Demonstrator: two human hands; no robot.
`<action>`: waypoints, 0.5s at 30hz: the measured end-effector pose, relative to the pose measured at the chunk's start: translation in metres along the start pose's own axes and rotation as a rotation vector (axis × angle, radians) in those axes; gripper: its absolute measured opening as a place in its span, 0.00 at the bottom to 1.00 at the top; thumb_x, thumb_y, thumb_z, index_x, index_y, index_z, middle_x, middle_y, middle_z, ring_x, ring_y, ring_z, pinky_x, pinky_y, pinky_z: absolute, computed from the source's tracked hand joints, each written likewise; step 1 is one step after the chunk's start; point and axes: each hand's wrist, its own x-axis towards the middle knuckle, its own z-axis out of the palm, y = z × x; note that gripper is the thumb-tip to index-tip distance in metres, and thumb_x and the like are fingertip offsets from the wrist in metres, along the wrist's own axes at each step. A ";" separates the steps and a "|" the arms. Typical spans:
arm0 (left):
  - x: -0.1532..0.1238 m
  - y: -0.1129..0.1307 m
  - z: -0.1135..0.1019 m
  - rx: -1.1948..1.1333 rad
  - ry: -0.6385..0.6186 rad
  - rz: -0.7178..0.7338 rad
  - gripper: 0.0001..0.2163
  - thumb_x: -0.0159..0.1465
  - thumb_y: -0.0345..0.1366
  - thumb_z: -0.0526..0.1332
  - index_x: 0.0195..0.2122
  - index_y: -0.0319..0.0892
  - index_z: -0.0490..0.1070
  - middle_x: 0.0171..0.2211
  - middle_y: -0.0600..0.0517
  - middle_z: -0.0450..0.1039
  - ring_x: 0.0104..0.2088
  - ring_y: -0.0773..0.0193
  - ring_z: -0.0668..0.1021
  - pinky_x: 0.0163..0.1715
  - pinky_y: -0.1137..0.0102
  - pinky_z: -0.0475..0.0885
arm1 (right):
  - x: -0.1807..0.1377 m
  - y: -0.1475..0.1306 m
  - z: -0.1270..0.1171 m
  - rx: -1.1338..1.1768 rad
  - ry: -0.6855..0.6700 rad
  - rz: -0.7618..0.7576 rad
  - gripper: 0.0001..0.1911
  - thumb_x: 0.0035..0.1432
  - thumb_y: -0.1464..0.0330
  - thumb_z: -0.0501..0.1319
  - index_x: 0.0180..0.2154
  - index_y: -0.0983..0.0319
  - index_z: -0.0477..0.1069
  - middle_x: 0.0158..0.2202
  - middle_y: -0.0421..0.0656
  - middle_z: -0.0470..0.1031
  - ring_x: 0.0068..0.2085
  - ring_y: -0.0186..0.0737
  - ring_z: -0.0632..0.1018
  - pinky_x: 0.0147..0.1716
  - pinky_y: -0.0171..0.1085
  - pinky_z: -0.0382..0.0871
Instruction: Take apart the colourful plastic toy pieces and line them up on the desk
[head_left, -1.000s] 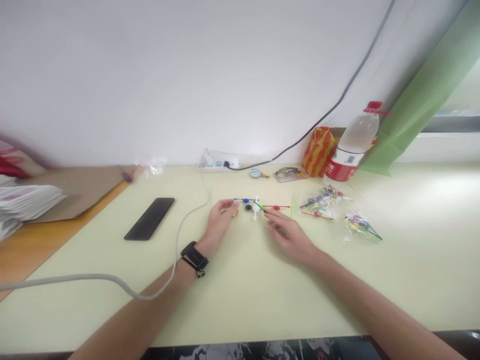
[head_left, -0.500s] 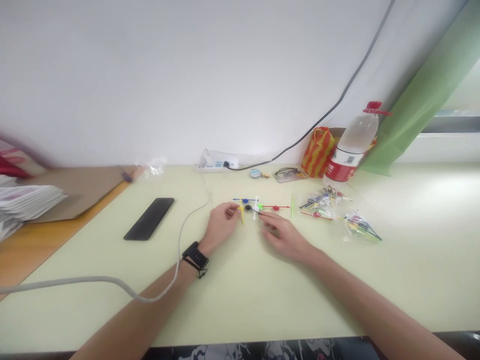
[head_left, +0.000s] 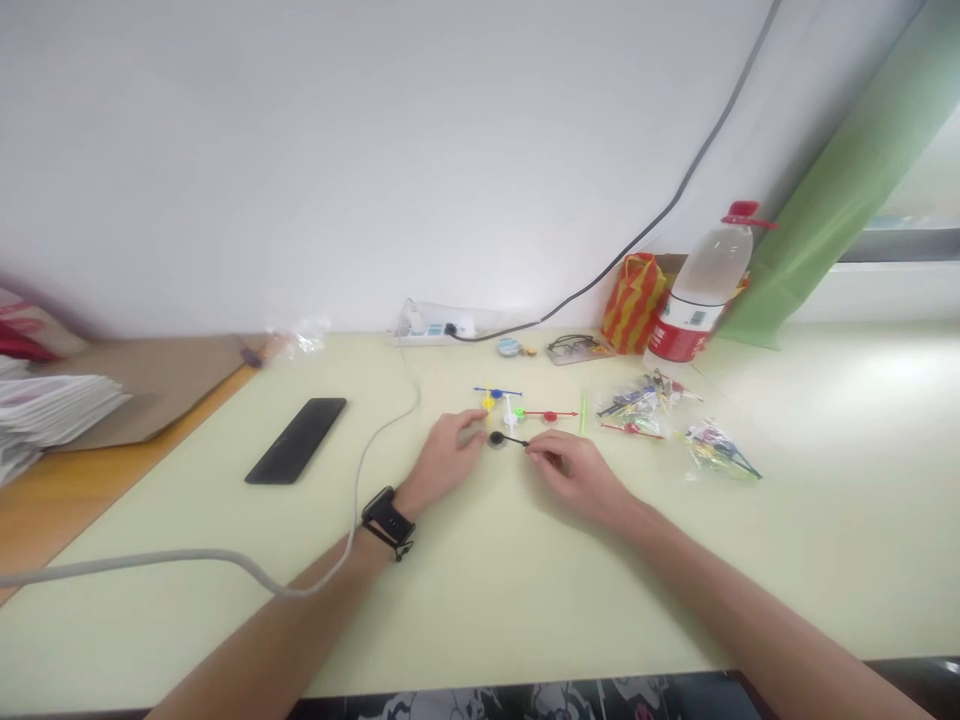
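Observation:
My right hand pinches the tip of a black plastic spinner arrow, whose round hub points left toward my other hand. My left hand rests on the table with thumb and index finger apart. Its index fingertip is at the lower end of a yellow spinner arrow; whether it touches cannot be told. Around them lie a blue spinner arrow, a white one, a green one and a red one. A thin green-yellow piece lies to their right.
Clear bags of coloured arrows lie to the right, before a large bottle. A black phone is on the left. A grey cable crosses my left forearm. Glasses and a power strip are along the wall.
The black spinner arrow has moved toward me, away from the white one, in my right hand. My left fingers have let go of the yellow arrow, which sits farther back beside the blue one.

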 end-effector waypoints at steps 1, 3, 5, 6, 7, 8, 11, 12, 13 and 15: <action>-0.001 -0.001 0.000 0.004 -0.017 0.012 0.18 0.66 0.36 0.61 0.57 0.46 0.76 0.54 0.46 0.78 0.54 0.52 0.77 0.56 0.58 0.71 | -0.001 -0.002 -0.002 -0.003 0.002 -0.004 0.11 0.65 0.72 0.56 0.37 0.60 0.77 0.38 0.46 0.81 0.35 0.42 0.77 0.33 0.39 0.70; -0.003 -0.001 0.000 -0.006 -0.048 0.038 0.21 0.65 0.32 0.60 0.59 0.45 0.74 0.55 0.46 0.76 0.56 0.52 0.76 0.58 0.57 0.70 | -0.001 -0.005 -0.006 -0.009 0.001 0.003 0.10 0.64 0.73 0.56 0.33 0.60 0.75 0.34 0.44 0.79 0.33 0.40 0.75 0.31 0.38 0.67; -0.004 0.002 -0.001 -0.037 -0.072 0.049 0.23 0.63 0.27 0.57 0.59 0.46 0.74 0.55 0.46 0.76 0.56 0.53 0.75 0.57 0.58 0.70 | -0.002 -0.007 -0.008 -0.013 0.005 0.036 0.09 0.61 0.74 0.57 0.29 0.60 0.73 0.30 0.42 0.77 0.30 0.38 0.72 0.30 0.37 0.64; -0.005 0.004 -0.002 -0.058 -0.076 0.047 0.23 0.61 0.26 0.56 0.57 0.46 0.74 0.55 0.47 0.76 0.55 0.54 0.75 0.55 0.58 0.71 | -0.002 -0.008 -0.008 -0.012 0.009 0.062 0.09 0.60 0.74 0.58 0.28 0.60 0.72 0.28 0.41 0.75 0.29 0.37 0.70 0.29 0.37 0.62; -0.005 0.007 -0.003 -0.078 -0.076 0.045 0.23 0.60 0.24 0.55 0.54 0.45 0.75 0.54 0.48 0.76 0.54 0.54 0.76 0.53 0.59 0.72 | -0.002 -0.008 -0.009 -0.007 0.015 0.088 0.08 0.58 0.74 0.58 0.27 0.60 0.70 0.27 0.40 0.73 0.28 0.36 0.69 0.28 0.36 0.61; -0.006 0.010 -0.005 -0.095 -0.079 0.048 0.22 0.58 0.23 0.55 0.52 0.45 0.75 0.53 0.49 0.76 0.53 0.54 0.76 0.51 0.60 0.72 | -0.001 -0.008 -0.010 0.001 0.021 0.111 0.08 0.57 0.75 0.57 0.26 0.60 0.69 0.25 0.39 0.71 0.27 0.36 0.68 0.28 0.36 0.60; -0.010 0.020 -0.011 -0.131 -0.149 0.115 0.21 0.55 0.23 0.57 0.48 0.45 0.75 0.50 0.50 0.77 0.51 0.55 0.76 0.52 0.60 0.72 | 0.000 -0.006 -0.013 0.052 0.037 0.148 0.09 0.56 0.74 0.56 0.24 0.60 0.64 0.24 0.37 0.66 0.27 0.35 0.65 0.27 0.35 0.57; -0.012 0.024 -0.012 -0.134 -0.191 0.152 0.20 0.55 0.24 0.59 0.47 0.46 0.76 0.50 0.50 0.77 0.51 0.55 0.76 0.53 0.60 0.71 | 0.000 -0.006 -0.014 0.072 0.047 0.156 0.09 0.56 0.73 0.55 0.24 0.60 0.63 0.23 0.37 0.64 0.27 0.35 0.65 0.27 0.35 0.56; -0.013 0.027 -0.014 -0.129 -0.233 0.191 0.19 0.55 0.25 0.61 0.47 0.46 0.76 0.50 0.50 0.77 0.52 0.54 0.76 0.55 0.60 0.71 | 0.001 -0.006 -0.015 0.093 0.059 0.165 0.10 0.57 0.72 0.55 0.24 0.60 0.62 0.23 0.37 0.63 0.27 0.35 0.65 0.27 0.36 0.56; -0.016 0.032 -0.016 -0.105 -0.304 0.275 0.16 0.56 0.28 0.65 0.46 0.47 0.77 0.50 0.50 0.77 0.53 0.53 0.75 0.57 0.59 0.69 | 0.002 -0.006 -0.017 0.143 0.086 0.183 0.10 0.58 0.71 0.54 0.24 0.60 0.62 0.23 0.37 0.62 0.27 0.35 0.64 0.27 0.36 0.55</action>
